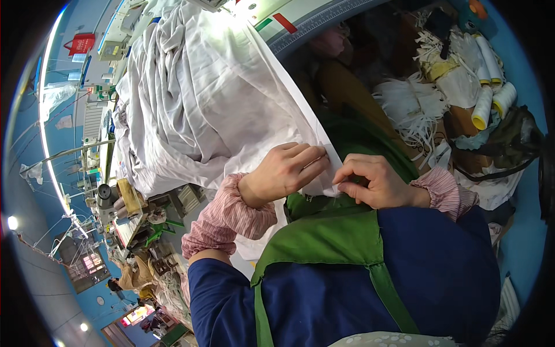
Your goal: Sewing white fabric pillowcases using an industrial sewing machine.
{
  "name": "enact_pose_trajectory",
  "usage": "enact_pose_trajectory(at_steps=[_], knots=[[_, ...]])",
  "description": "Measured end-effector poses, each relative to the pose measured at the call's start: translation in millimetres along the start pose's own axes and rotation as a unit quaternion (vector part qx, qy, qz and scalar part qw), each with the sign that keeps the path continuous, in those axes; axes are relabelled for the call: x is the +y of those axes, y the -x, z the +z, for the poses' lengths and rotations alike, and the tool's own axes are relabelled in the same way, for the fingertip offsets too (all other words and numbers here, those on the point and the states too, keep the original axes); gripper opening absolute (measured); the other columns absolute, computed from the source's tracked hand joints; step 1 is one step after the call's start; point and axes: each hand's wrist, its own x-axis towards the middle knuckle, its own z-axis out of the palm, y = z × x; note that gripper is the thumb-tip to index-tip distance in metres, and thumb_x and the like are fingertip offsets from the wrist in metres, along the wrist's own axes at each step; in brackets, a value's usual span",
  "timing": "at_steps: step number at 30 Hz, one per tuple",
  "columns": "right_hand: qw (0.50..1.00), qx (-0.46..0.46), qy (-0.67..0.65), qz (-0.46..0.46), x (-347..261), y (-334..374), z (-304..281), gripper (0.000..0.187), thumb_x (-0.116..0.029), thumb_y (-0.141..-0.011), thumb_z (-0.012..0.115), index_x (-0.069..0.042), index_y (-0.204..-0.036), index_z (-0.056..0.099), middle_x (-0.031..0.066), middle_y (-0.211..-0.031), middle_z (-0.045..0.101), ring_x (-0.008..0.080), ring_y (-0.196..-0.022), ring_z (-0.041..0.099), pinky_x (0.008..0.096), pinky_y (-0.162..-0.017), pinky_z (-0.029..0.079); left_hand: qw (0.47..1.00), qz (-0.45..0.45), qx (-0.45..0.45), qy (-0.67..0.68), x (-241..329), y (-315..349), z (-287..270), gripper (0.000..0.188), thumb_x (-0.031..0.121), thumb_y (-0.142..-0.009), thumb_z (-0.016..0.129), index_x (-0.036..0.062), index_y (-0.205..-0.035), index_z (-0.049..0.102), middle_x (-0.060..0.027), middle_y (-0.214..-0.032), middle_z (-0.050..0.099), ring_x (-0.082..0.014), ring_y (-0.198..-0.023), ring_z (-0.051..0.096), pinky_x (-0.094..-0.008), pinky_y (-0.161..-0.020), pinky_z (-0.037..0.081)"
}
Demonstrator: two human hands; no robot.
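A large sheet of white fabric [196, 98] runs down from the lit machine bed, gathered in folds at left, with a straight hemmed edge at right. My left hand [286, 172] is closed on the cloth near the lower end of that edge, its fingers bent into a pinch. Close beside it, my right hand [373, 182] has thumb and forefinger curled together at the fabric's corner. The fingertips of both hands are a short way apart. Below them lies the green apron [324, 237] on my lap.
A ruler strip [315, 26] edges the table at the top, beside a bright lamp [234, 20]. White thread cones [481, 108] and bundles of white strips [410, 104] lie at right, near a dark bag [509, 150]. At far left, another person [136, 274] is among cloth piles.
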Motion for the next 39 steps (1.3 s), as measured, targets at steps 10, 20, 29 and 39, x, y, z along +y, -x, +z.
enact_pose_trajectory(at_steps=[10, 20, 29, 39], knots=[[1.0, -0.008, -0.017, 0.011, 9, 6, -9, 0.006, 0.004, -0.088, 0.061, 0.001, -0.093, 0.062, 0.0051, -0.087, 0.056, 0.0093, -0.061, 0.058, 0.0221, -0.053, 0.047, 0.998, 0.023, -0.056, -0.02, 7, 3, 1, 0.029, 0.015, -0.07, 0.064, 0.0052, -0.098, 0.062, -0.0047, -0.101, 0.059, -0.0187, -0.073, 0.055, -0.0297, -0.062, 0.048], [0.999, 0.022, -0.024, 0.006, 13, 11, -12, 0.008, 0.005, -0.086, 0.062, 0.001, -0.093, 0.062, 0.0058, -0.086, 0.057, 0.0105, -0.064, 0.059, 0.0238, -0.055, 0.047, 0.996, 0.002, -0.034, -0.081, 9, 14, -4, 0.034, 0.011, -0.065, 0.064, 0.0013, -0.098, 0.064, -0.0077, -0.096, 0.059, -0.02, -0.071, 0.058, -0.0309, -0.058, 0.048], [0.987, -0.056, 0.063, -0.139, 22, -4, -13, 0.016, 0.004, -0.078, 0.066, -0.002, -0.092, 0.063, 0.0088, -0.087, 0.059, 0.0244, -0.075, 0.062, 0.0322, -0.067, 0.052, 1.0, 0.01, 0.012, 0.008, 5, -18, -28, 0.022, 0.011, -0.071, 0.062, 0.0008, -0.09, 0.059, -0.0089, -0.101, 0.059, -0.0202, -0.075, 0.06, -0.0324, -0.062, 0.051], [0.976, -0.136, -0.088, -0.142, 48, -45, -44, 0.008, -0.01, -0.088, 0.067, -0.004, -0.093, 0.066, 0.006, -0.092, 0.063, 0.0162, -0.084, 0.063, 0.0308, -0.072, 0.049, 0.989, 0.063, -0.074, 0.109, -9, -36, -28, 0.022, 0.007, -0.072, 0.063, -0.0022, -0.091, 0.057, -0.0126, -0.097, 0.06, -0.0269, -0.082, 0.062, -0.0355, -0.068, 0.052]])
